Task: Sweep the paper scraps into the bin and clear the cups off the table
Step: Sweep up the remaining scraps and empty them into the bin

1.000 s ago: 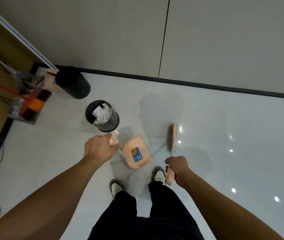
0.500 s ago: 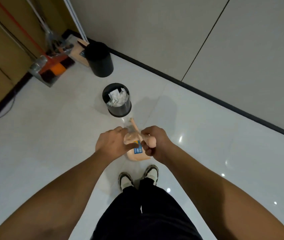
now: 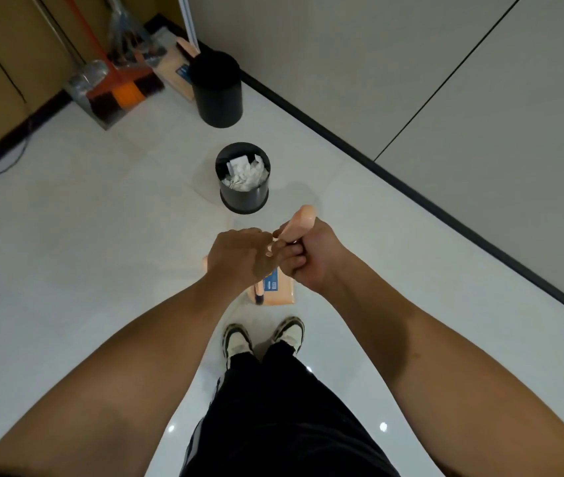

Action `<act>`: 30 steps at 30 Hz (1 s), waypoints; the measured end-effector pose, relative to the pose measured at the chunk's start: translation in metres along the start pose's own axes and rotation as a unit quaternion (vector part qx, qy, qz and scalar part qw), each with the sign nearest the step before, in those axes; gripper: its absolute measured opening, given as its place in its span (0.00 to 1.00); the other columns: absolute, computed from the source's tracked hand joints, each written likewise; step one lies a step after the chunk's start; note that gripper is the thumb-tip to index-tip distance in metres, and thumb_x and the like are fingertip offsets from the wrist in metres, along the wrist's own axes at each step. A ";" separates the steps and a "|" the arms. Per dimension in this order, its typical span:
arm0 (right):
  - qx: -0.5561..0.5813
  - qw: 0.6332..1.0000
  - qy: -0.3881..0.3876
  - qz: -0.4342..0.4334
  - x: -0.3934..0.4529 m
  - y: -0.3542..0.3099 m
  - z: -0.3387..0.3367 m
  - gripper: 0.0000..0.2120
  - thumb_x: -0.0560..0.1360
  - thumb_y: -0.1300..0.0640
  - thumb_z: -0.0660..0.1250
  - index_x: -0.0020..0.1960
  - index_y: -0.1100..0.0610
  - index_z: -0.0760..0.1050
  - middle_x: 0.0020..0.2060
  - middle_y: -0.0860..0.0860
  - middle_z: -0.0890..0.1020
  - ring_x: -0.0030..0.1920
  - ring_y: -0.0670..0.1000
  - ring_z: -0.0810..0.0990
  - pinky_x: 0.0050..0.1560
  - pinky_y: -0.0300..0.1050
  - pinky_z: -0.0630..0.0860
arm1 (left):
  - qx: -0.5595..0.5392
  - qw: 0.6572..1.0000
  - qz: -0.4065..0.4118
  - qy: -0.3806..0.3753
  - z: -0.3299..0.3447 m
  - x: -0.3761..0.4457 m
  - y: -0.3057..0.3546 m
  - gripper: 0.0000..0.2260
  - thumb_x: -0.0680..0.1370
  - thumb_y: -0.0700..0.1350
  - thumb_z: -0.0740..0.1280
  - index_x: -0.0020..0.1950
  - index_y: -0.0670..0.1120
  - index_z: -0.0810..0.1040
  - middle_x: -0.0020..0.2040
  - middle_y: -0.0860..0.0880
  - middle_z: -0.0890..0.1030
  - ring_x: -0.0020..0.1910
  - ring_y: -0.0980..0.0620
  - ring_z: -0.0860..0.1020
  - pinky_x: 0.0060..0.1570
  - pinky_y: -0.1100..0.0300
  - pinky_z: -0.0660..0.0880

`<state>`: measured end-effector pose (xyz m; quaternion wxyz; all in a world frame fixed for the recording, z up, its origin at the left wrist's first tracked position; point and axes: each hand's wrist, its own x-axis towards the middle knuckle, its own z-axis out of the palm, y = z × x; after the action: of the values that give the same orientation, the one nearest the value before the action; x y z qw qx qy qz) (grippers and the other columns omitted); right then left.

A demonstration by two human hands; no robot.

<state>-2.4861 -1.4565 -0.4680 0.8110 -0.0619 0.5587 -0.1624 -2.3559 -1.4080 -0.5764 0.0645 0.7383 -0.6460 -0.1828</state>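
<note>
White crumpled paper scraps (image 3: pixel 245 174) are lying in the small round black bin (image 3: pixel 244 196) on the floor, just beyond your hands. Your right hand (image 3: pixel 308 258) is gripping the peach plastic brush handle (image 3: pixel 298 223); your left hand (image 3: pixel 239 258) is holding the peach plastic dustpan (image 3: pixel 275 290) below.

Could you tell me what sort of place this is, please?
Probably an indoor corner of an office or similar building, used to keep cleaning gear. Glossy white floor tiles meet plain wall panels; brooms lean in the corner, and two black bins stand nearby, one holding paper.
</note>
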 end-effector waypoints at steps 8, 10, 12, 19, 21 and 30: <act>0.034 0.999 -0.013 0.028 0.001 0.002 0.006 0.11 0.76 0.61 0.52 0.36 0.58 0.65 0.31 0.52 0.66 0.18 0.44 0.61 0.14 0.33 0.57 | 0.057 0.997 0.013 -0.046 -0.015 0.002 0.007 0.21 0.75 0.66 0.53 0.30 0.53 0.63 0.29 0.55 0.72 0.30 0.51 0.72 0.33 0.60 0.64; 0.037 0.999 -0.018 0.028 0.002 0.003 0.006 0.12 0.76 0.60 0.52 0.35 0.58 0.65 0.31 0.52 0.66 0.18 0.43 0.61 0.14 0.33 0.57 | 0.056 0.998 0.026 -0.033 -0.017 -0.001 0.008 0.23 0.74 0.69 0.49 0.29 0.53 0.62 0.28 0.55 0.70 0.27 0.53 0.70 0.30 0.61 0.59; 0.040 0.998 -0.027 0.033 0.002 0.004 0.008 0.12 0.76 0.61 0.51 0.35 0.58 0.65 0.31 0.51 0.65 0.18 0.43 0.61 0.14 0.33 0.57 | 0.055 0.998 0.027 -0.026 -0.019 -0.001 0.008 0.24 0.71 0.71 0.46 0.29 0.54 0.61 0.26 0.55 0.69 0.25 0.55 0.68 0.29 0.61 0.58; 0.053 0.997 -0.045 0.038 0.004 0.010 0.012 0.13 0.77 0.61 0.51 0.35 0.58 0.66 0.31 0.51 0.65 0.18 0.43 0.61 0.14 0.33 0.58 | 0.061 0.998 0.010 -0.032 -0.018 -0.005 0.005 0.25 0.66 0.73 0.40 0.29 0.54 0.61 0.27 0.55 0.69 0.25 0.56 0.62 0.31 0.60 0.60; 0.062 0.996 -0.050 0.041 0.005 0.012 0.012 0.13 0.77 0.61 0.50 0.35 0.58 0.66 0.31 0.51 0.65 0.18 0.43 0.61 0.13 0.33 0.58 | 0.053 0.998 0.011 -0.024 -0.018 -0.007 0.005 0.26 0.65 0.73 0.39 0.29 0.54 0.60 0.26 0.56 0.68 0.24 0.57 0.61 0.30 0.61 0.57; 0.105 0.993 -0.049 0.037 0.004 0.020 0.017 0.12 0.76 0.63 0.49 0.36 0.58 0.65 0.28 0.51 0.64 0.17 0.43 0.61 0.13 0.33 0.59 | 0.036 0.999 -0.001 -0.025 -0.024 -0.013 0.007 0.22 0.63 0.67 0.39 0.29 0.52 0.61 0.26 0.55 0.68 0.24 0.56 0.63 0.34 0.58 0.63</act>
<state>-2.4655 -1.4402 -0.4709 0.8449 0.0365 0.4998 -0.1870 -2.3549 -1.3993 -0.5497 0.0217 0.7356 -0.6532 -0.1781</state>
